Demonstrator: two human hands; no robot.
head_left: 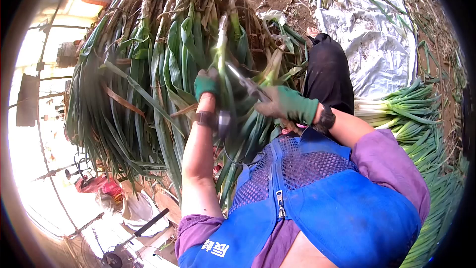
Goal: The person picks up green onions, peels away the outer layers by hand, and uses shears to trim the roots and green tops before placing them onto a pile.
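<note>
My left hand [207,82], in a green glove with greyish fingertips, is closed around a long green onion [221,44], its pale end pointing up and away from me. To the right, my right hand [287,103], also gloved in green, grips a metal tool [248,83] with a narrow shiny front that reaches toward the stalk. Motion blurs the leaves below my left hand. A large pile of untrimmed green onions [163,69] with brown roots lies just beyond and left of my hands.
Cleaner green onions [406,114] with white stems lie at the right. A dirty white sheet [364,39] covers ground at the upper right, beside a dark-clothed knee [329,72]. A fan [111,258] stands at the lower left, near red and white bags [111,188].
</note>
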